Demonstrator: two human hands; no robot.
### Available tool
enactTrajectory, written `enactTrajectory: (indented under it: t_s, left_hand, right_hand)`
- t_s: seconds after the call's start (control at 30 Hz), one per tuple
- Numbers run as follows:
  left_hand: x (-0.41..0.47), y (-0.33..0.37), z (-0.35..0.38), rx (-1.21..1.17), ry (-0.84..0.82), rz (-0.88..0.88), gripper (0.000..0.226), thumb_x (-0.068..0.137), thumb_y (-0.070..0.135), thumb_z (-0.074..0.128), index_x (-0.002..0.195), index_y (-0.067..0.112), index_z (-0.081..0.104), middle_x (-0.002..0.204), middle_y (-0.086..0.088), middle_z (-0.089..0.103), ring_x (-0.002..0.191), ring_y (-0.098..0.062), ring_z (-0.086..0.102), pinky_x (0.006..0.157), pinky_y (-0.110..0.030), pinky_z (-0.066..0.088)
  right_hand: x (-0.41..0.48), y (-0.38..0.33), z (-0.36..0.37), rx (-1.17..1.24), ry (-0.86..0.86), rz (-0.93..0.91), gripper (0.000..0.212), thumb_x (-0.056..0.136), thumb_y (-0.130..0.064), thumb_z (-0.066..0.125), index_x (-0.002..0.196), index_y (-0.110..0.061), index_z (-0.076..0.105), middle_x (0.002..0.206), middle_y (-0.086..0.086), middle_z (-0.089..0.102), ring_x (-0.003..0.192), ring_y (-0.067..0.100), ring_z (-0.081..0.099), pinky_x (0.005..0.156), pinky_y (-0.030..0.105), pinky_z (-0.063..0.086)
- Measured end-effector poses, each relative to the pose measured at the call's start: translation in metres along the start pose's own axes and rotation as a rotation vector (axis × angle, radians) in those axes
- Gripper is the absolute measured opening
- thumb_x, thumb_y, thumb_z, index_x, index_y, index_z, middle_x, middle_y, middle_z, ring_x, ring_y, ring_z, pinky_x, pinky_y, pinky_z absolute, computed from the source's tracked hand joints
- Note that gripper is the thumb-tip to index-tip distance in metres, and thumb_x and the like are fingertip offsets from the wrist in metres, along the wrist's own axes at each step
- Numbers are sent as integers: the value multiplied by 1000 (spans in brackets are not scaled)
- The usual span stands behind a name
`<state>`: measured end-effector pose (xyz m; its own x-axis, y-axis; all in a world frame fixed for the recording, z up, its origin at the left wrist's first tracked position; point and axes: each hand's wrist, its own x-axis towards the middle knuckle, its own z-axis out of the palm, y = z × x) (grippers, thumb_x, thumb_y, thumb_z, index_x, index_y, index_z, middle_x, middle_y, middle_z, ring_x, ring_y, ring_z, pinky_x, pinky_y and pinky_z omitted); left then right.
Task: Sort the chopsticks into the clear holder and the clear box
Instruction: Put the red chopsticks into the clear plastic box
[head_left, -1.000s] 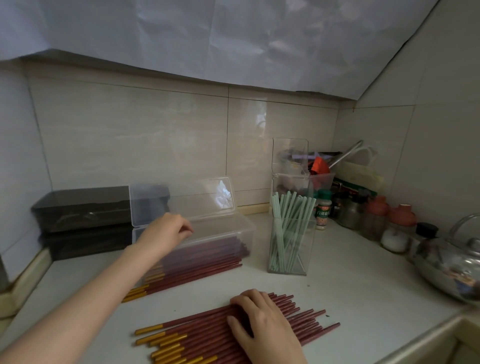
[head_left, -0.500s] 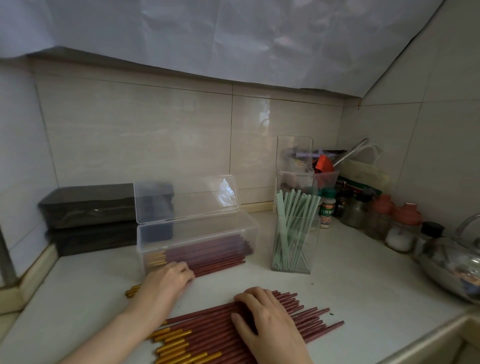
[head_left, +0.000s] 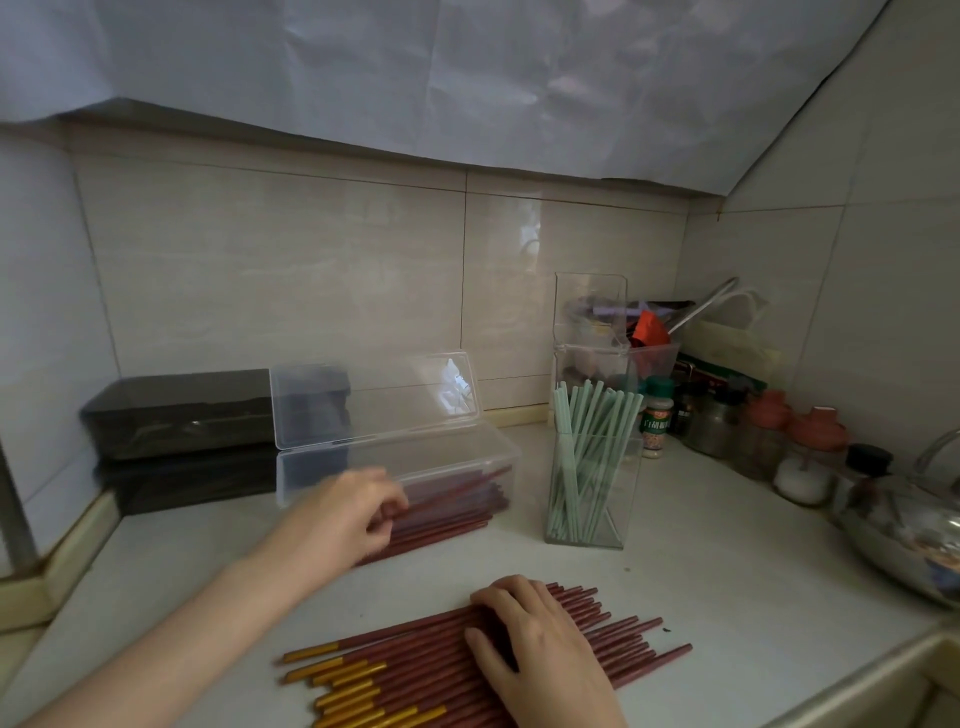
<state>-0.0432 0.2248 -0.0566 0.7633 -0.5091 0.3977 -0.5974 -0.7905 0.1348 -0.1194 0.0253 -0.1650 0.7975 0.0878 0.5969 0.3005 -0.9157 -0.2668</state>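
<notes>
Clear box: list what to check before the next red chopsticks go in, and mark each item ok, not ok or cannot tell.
1. Box open: ok. The lid of the clear box stands upright at the back.
2. Room inside: ok. The red chopsticks seen through its wall lie low.
3. Grip: cannot tell. The left hand is blurred, with its fingers curled at the box front.
4. Loose pile steadied: ok. The right hand rests on the pile on the counter.
5. Clear holder out of the way: ok. It stands upright to the right, apart from the box, with green chopsticks in it.
</notes>
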Motion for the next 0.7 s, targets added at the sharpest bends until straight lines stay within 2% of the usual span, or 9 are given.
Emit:
enactTrajectory:
  t_s: [0.1, 0.17, 0.37, 0.5, 0.6, 0.7]
  left_hand:
    - [28, 0, -31, -28, 143, 37, 19, 83, 11, 65, 100, 19, 69, 94, 4, 63, 85, -10, 61, 79, -30, 51]
    - [48, -6, -40, -6, 166, 32, 19, 82, 8, 65, 99, 16, 69, 93, 1, 64, 84, -14, 62, 78, -32, 51]
    - [79, -32, -10, 3, 11, -47, 21, 83, 8, 65, 101, 15, 71, 94, -2, 70, 86, -14, 64, 80, -26, 51]
    - [70, -37, 4, -82, -29, -158, 26, 84, 20, 67, 109, 14, 68, 105, -3, 69, 94, -14, 64, 88, -29, 50]
    - [52, -29, -1, -33, 110, -135, 22, 87, 20, 62, 108, 16, 68, 105, -1, 67, 92, -14, 62, 83, -30, 50]
    - [23, -10, -4, 13, 314, 17, 12, 84, 15, 66, 94, 18, 71, 92, 4, 67, 83, -14, 63, 70, -30, 52]
  right_hand:
    - [0, 1, 2, -4, 12, -10, 28, 78, -56, 44, 96, -42, 60, 91, -27, 53, 87, -9, 52, 77, 7, 42]
    - [0, 0, 1, 0, 4, -9, 27, 76, -57, 45, 94, -44, 60, 89, -28, 52, 85, -11, 51, 75, 6, 43]
    - [0, -2, -2, 1, -21, 3, 27, 72, -60, 44, 91, -46, 58, 87, -29, 51, 83, -14, 50, 74, 1, 37]
    - [0, -1, 0, 0, -11, -4, 27, 72, -60, 44, 91, -46, 58, 87, -29, 52, 82, -13, 51, 74, 2, 38]
    - [0, 0, 0, 3, 3, -4, 27, 72, -60, 44, 91, -46, 59, 86, -29, 52, 82, -13, 51, 74, 2, 38]
    - [0, 1, 1, 19, 5, -16, 27, 74, -58, 45, 92, -44, 60, 87, -28, 53, 82, -11, 52, 73, 5, 43]
